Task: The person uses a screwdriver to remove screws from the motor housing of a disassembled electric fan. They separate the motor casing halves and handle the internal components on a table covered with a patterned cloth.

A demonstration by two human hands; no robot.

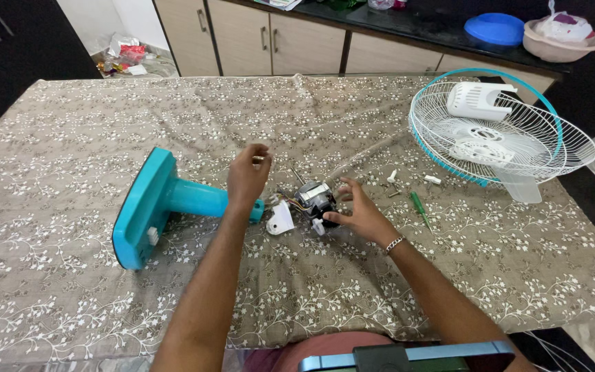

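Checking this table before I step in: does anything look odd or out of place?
The teal fan stand lies tipped on its side. The bare motor sits exposed by the right hand, and loose screws lie scattered near the grille.

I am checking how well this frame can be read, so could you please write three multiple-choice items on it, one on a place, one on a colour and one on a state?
1. Where does the green screwdriver lie?
A. On the cloth, between the right hand and the fan guards
B. Inside the pink basin
C. Left of the fan base

2. What colour is the fan base?
A. Red
B. Turquoise
C. Black

3. How is the right hand placed?
A. Closed in a fist on the worktop
B. Flat on the fan guards
C. Fingers spread, against the fan motor

Key:
1 A: it lies on the tablecloth, short of the stacked white fan guards.
2 B: base and stem are plainly turquoise.
3 C: its fingers fan out beside the fan motor, while the left hand is raised above.
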